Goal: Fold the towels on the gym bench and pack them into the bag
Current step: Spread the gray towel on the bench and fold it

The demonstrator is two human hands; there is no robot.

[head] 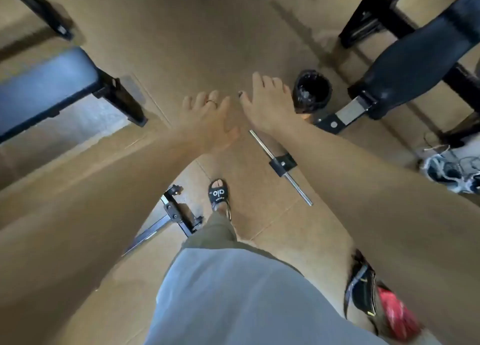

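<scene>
Both of my arms reach forward over the tan floor. My left hand (207,118) has a ring on one finger, its fingers spread, nothing in it. My right hand (267,103) sits just right of it, also flat with fingers apart and nothing held. A dark padded gym bench (44,85) stands at the left, apart from both hands. A black bag with red inside (368,292) lies on the floor at the lower right, under my right forearm. No towel is visible.
A second black padded bench (420,59) stands at the right. A small black bin (311,90) sits beside my right hand. A metal bar with a black clamp (283,163) lies on the floor. Sneakers (452,173) are at the right edge. My sandalled foot (219,194) is below.
</scene>
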